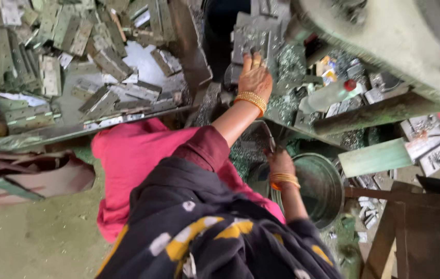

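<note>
Looking down on a cluttered metal workshop: a grimy concrete floor [39,232] below, a low sheet-metal tray [142,62] at upper left heaped with flat grey hinge plates [49,72], dull and punched with holes. A large grey press machine body [385,36] cuts across the top right, mostly out of frame. Shiny metal swarf [289,67] litters the machine bed. Left hand [254,77], bangles at the wrist, lies flat with fingers spread loosely on a stack of hinge plates [253,36] on the bed; not gripping. Right hand [281,163] sits at the rim of a round steel bowl [323,191], fingers curled down and hidden, so its hold is unclear. A clear plastic bottle [328,95] with a red cap lies beside the swarf. Pink and dark patterned clothing blocks the lower centre. Small printed cartons [431,150] at right are hard to read.
</note>
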